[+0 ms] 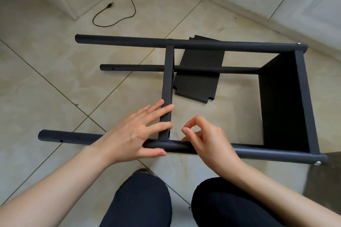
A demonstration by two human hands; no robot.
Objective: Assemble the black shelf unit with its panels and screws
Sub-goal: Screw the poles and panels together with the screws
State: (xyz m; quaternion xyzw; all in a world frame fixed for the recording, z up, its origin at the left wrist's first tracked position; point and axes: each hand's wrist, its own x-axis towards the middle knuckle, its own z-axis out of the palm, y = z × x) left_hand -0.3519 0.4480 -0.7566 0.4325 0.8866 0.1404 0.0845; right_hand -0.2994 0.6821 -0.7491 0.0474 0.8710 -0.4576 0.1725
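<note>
head | shelf [184,86] on its side mid-frame, on tile floor [46,83] | step, by my reading: fixing middle panel [167,88] to near post [203,148] | left hand [132,132] flat, fingers straight, pressing panel and post | right hand [206,138] curled, pinching something too small to tell | spare panel [199,79] behind | next: likely seat screw [162,149] at joint

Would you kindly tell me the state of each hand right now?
Left hand: open, straight fingers pressing the middle shelf panel, thumb on the near pole.
Right hand: fingers curled, thumb and forefinger nearly meeting; whether they pinch anything cannot be told.
</note>
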